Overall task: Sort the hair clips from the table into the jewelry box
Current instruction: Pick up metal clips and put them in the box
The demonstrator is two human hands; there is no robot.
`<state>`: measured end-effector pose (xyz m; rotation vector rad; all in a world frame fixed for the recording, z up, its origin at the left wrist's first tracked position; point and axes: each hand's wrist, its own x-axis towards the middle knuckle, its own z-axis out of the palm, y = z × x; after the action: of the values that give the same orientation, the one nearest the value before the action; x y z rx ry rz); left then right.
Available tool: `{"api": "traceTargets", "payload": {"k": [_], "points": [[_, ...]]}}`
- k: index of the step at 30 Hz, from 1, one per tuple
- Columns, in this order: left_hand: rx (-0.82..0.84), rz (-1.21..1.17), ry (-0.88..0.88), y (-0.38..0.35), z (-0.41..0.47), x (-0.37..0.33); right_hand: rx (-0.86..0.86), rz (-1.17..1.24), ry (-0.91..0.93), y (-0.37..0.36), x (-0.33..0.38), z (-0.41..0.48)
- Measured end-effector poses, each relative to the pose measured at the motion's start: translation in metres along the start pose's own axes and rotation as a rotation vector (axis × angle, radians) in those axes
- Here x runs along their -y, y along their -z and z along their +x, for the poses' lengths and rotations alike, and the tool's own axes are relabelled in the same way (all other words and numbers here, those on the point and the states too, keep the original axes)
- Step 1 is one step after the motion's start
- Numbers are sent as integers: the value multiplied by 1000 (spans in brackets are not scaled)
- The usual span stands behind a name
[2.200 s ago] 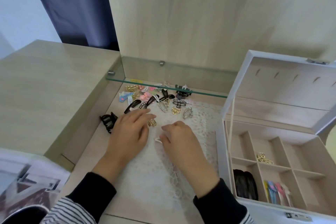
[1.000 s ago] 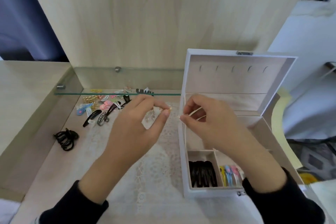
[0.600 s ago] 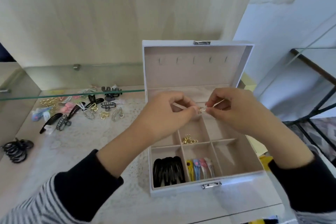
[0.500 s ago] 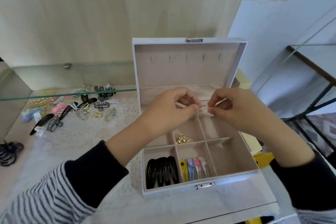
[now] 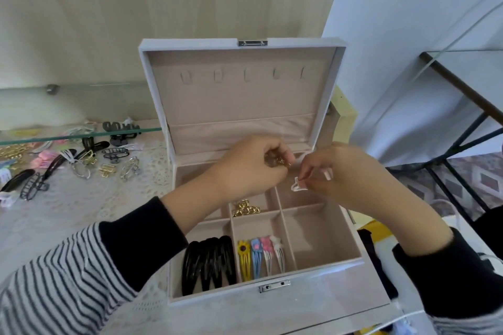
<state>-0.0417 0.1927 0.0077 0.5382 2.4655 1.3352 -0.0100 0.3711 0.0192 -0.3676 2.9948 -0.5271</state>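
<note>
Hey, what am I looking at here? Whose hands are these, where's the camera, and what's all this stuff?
No machine: a person wears a camera on the head, so you look down at their two hands. The left hand grips a small gold clip; the right hand pinches a white clip. Below them stands an open jewelry box with black clips, coloured clips and gold clips in separate compartments. Unsorted clips lie on the table at left.

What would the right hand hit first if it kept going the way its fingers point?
Most likely the left hand, close by above the jewelry box; the right hand points straight at it, though depth is unclear.
</note>
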Motion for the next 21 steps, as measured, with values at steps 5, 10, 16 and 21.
{"api": "traceTargets", "payload": {"k": [5, 10, 16, 21], "points": [[8, 211, -88, -8, 0, 1, -14, -100, 108, -10, -1, 3], [-8, 481, -129, -11, -1, 6, -14, -207, 133, -16, 3, 4], [24, 640, -200, -13, 1, 10, 39, -281, 101, -18, 4, 1], [-32, 722, -234, -13, -2, 9, 90, -335, 90, -18, 5, 3]]}}
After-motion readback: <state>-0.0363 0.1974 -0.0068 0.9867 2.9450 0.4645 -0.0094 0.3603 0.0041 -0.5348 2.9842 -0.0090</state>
